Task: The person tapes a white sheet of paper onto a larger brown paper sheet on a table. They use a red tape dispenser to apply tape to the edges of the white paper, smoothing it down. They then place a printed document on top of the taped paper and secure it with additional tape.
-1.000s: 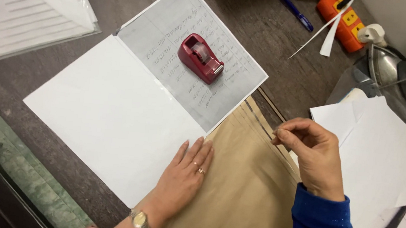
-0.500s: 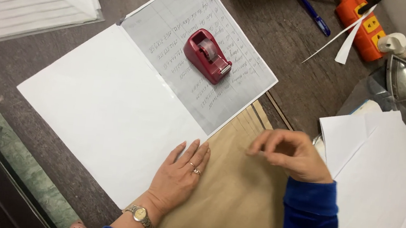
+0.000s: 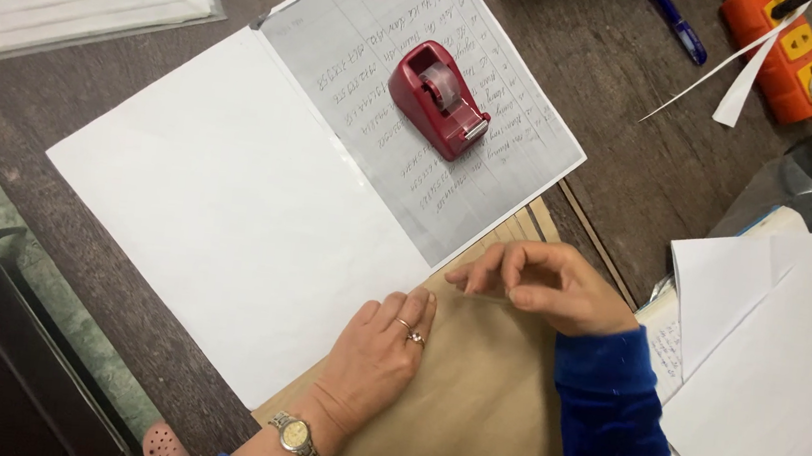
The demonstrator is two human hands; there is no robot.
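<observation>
Two hands of mine are on a big flat sheet of brown paper [image 3: 468, 405], which lies on the dark wooden surface [image 3: 633, 171] right in front of me. My left hand [image 3: 378, 351] lies flat and open on the brown paper, fingers stretched out, holding nothing. It has rings on one finger and a watch on the wrist. My right hand [image 3: 545, 288] is just beside it, with the fingers curled and pinched close together over the paper's top edge. I cannot tell if my right grip holds anything; maybe a thin clear strip, but it is too small to see. A large white sheet of paper [image 3: 227, 209] lies partly over the brown paper's top left edge. Next to it is a grey lined page with writing [image 3: 382, 75], and a dark red tape holder [image 3: 437, 98] sits on that page. Loose white papers [image 3: 776, 347] lie to my right.
</observation>
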